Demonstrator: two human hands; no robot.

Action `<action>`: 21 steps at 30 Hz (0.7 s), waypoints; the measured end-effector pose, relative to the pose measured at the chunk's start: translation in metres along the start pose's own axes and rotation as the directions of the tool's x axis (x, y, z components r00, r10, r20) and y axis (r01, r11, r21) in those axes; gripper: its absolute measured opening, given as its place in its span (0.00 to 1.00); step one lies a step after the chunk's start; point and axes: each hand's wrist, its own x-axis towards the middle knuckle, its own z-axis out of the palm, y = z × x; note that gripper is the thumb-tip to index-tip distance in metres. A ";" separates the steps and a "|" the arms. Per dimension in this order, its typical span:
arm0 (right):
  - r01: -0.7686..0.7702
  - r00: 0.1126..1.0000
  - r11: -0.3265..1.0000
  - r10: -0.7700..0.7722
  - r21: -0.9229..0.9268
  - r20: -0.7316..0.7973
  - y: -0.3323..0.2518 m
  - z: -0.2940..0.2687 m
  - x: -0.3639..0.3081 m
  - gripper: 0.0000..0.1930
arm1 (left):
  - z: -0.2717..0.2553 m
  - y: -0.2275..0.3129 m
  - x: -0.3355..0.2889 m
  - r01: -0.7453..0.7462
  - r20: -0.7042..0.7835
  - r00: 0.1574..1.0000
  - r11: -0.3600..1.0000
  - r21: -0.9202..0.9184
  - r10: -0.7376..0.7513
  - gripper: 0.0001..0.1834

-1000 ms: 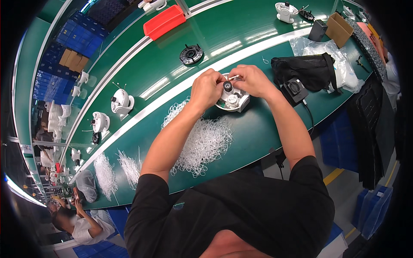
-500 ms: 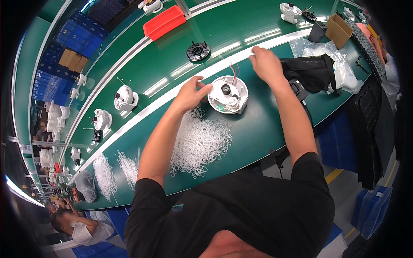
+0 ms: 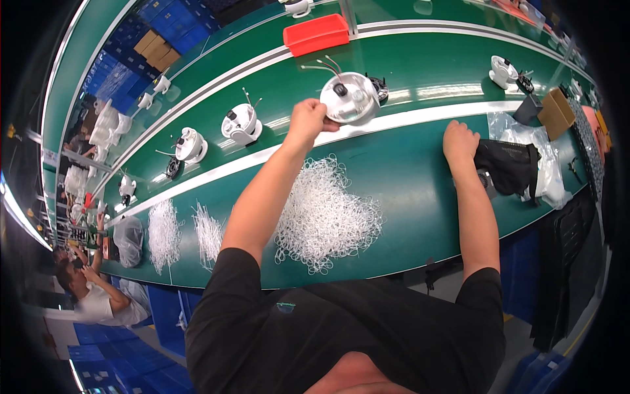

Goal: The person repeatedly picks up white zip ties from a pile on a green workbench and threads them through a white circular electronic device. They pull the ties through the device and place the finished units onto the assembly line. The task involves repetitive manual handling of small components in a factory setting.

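Observation:
My left hand (image 3: 308,122) is closed on the edge of a round white housing (image 3: 346,108), which is tilted above the white strip of the bench. Several thin wires (image 3: 330,65) stick up from the housing, and a black knob-like part sits inside it. Partly hidden behind the housing is a round black part (image 3: 380,90). My right hand (image 3: 461,141) is over the bench to the right, beside a black bag (image 3: 505,164). Its fingers are curled; whatever they hold, if anything, is hidden.
A heap of small white loops (image 3: 325,220) lies before me, with piles of white strips (image 3: 209,236) to its left. Further white housings (image 3: 241,123) stand along the green belt. Behind are a red tray (image 3: 317,36) and, far right, a cardboard box (image 3: 556,113).
My left hand has lifted the white housing from the near bench and carried it away from me, toward the belt. My right hand has moved toward the black bag. The view has shifted.

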 end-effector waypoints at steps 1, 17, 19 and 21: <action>0.004 1.000 1.000 -0.004 -0.016 -0.007 -0.002 0.003 0.000 0.09 | -0.004 0.003 0.009 0.008 -0.051 0.999 1.000 -0.008 -0.009 0.11; 0.388 0.915 0.490 -0.309 0.781 -0.261 -0.020 -0.095 -0.036 0.05 | -0.021 -0.013 0.022 0.048 -0.137 0.990 0.981 0.187 -0.022 0.24; 0.348 0.893 0.286 -0.391 0.893 -0.223 -0.033 -0.113 -0.050 0.05 | -0.009 0.001 -0.016 -0.084 0.086 0.994 0.987 0.138 0.072 0.21; 0.361 0.851 0.221 -0.476 0.906 -0.223 -0.045 -0.129 -0.062 0.05 | 0.001 0.013 -0.052 -0.133 0.281 0.953 0.989 0.060 0.112 0.19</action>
